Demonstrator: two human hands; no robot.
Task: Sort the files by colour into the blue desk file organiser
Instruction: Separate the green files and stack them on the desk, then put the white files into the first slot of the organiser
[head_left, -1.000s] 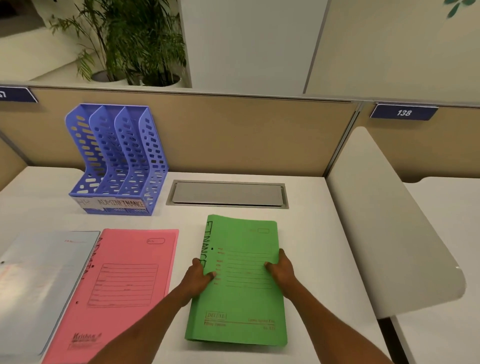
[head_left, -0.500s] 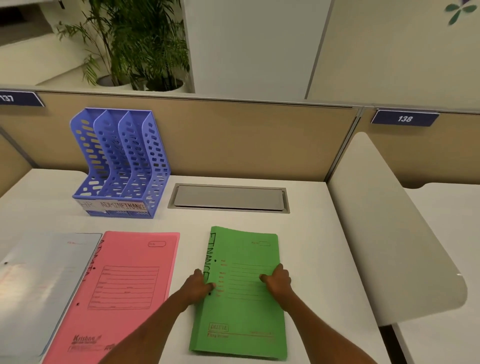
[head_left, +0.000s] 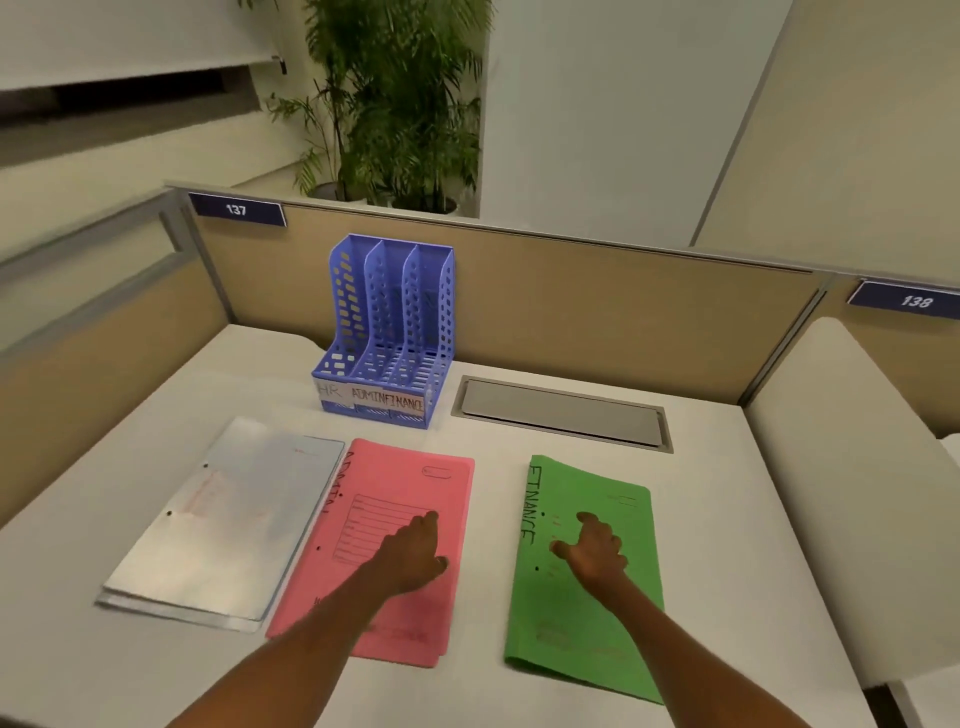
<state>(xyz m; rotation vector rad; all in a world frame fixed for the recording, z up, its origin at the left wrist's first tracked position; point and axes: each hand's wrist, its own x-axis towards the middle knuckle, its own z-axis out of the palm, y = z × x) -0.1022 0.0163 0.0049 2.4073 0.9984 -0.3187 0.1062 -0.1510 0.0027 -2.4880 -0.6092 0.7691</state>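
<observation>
Three file stacks lie flat on the white desk: a pale grey-white one (head_left: 228, 514) at the left, a pink one (head_left: 410, 483) marked ADMIN in the middle, a green one (head_left: 597, 629) marked FINANCE at the right. The blue desk file organiser (head_left: 387, 332) stands empty against the partition, three slots labelled HR, ADMIN, FINANCE. My left hand (head_left: 410, 556) hovers over or rests on the pink file, fingers loosely spread, holding nothing. My right hand (head_left: 592, 551) lies on the green file with fingers apart.
A grey cable hatch (head_left: 561, 413) is set into the desk right of the organiser. Tan partitions (head_left: 597, 317) close the back and left. A rounded white divider panel (head_left: 852, 467) bounds the desk's right side. Potted plants stand behind the partition.
My left hand has left the green file's edge and moved left onto the pink file. My right hand stays on the green file. The view has swung left and upward.
</observation>
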